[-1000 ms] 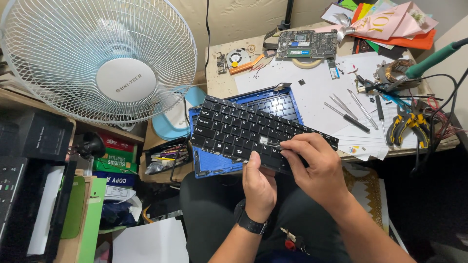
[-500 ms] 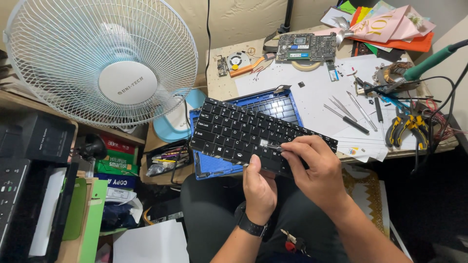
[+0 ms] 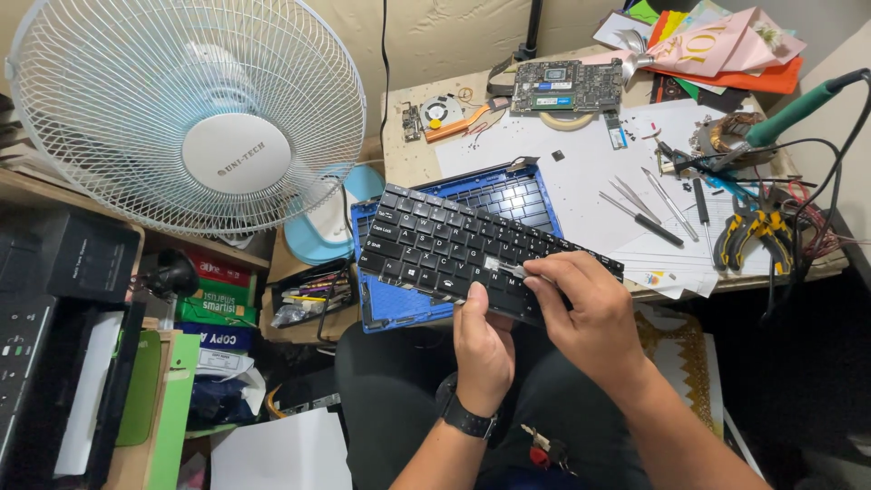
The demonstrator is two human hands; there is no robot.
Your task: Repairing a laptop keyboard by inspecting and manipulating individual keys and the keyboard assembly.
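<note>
Two hands on a flat black keyboard [image 3: 454, 249].
Left hand [image 3: 483, 349] grips its near edge; right hand [image 3: 585, 313] pinches a thin silvery tool [image 3: 504, 267], blue case [image 3: 508, 195] beneath.

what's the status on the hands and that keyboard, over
Left hand grips keyboard front edge. Right hand pinches thin tool at the keys. Keyboard held over blue case. Nothing in the way.

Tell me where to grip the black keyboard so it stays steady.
Grip the keyboard by its near long edge, from below. It is a thin, flat panel tilted over the blue case. The left hand pinches that edge already; the right hand rests on the keys. The far-left corner hangs free, so a second grip there would probably help.
</note>
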